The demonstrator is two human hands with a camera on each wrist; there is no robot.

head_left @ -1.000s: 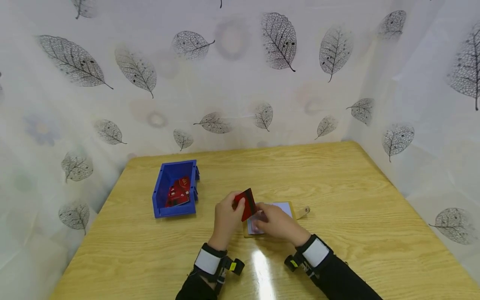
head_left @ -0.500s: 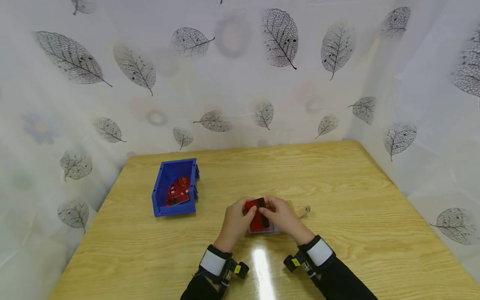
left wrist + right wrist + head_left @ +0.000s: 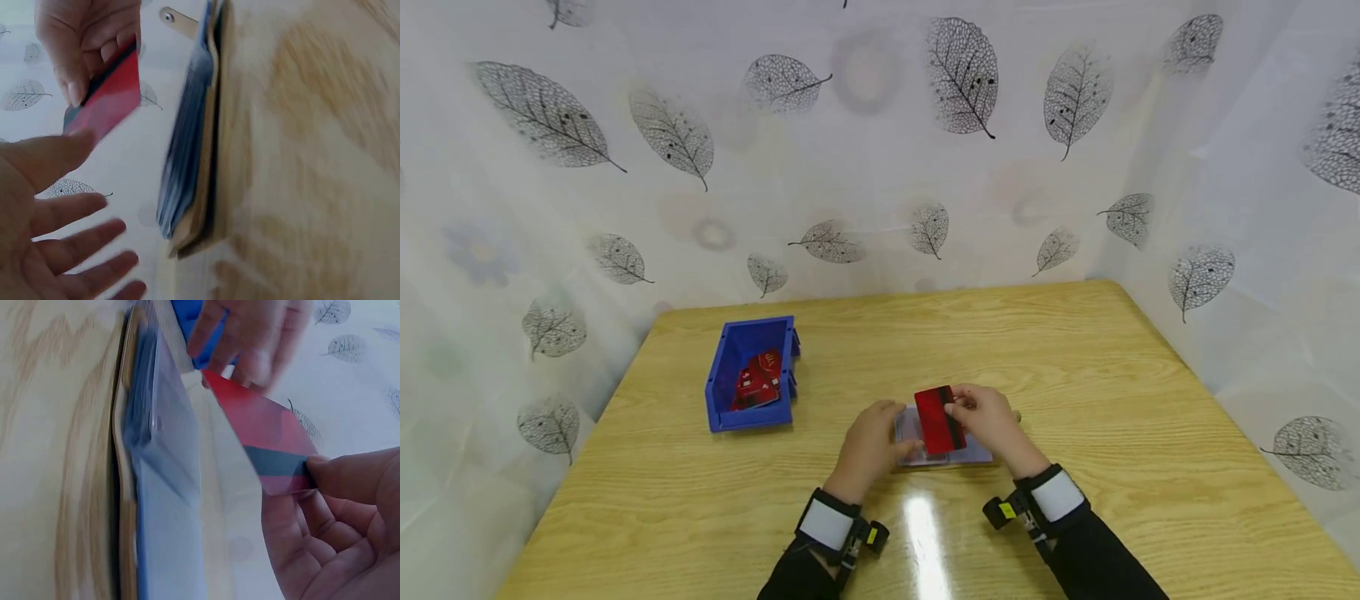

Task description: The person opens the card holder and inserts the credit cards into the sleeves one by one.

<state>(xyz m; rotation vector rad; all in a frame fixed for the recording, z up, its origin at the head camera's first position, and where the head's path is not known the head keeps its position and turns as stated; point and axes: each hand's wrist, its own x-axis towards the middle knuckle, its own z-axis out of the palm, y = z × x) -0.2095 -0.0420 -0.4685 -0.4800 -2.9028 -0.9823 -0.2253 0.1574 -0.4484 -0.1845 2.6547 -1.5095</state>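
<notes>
A red card (image 3: 934,421) with a black stripe is pinched by its striped edge between the thumb and fingers of my right hand (image 3: 995,423). It is tilted above an opened card holder (image 3: 976,453) with clear plastic sleeves and a tan cover. In the left wrist view a snap strap (image 3: 179,22) sticks out from the cover (image 3: 209,125). To the left of the card, my left hand (image 3: 865,448) has its fingers spread and holds nothing. Its thumb overlaps the card's corner (image 3: 103,119) in the left wrist view; I cannot tell whether they touch.
A blue plastic bin (image 3: 718,392) stands at the back left of the wooden table (image 3: 1112,467). Several red cards (image 3: 758,382) lie inside it. A white leaf-patterned curtain (image 3: 865,150) hangs behind the table and along both sides.
The card passed from my left hand's grip to both hands over the holder, then to my right hand alone. My left hand let go, and the card moved slightly right.
</notes>
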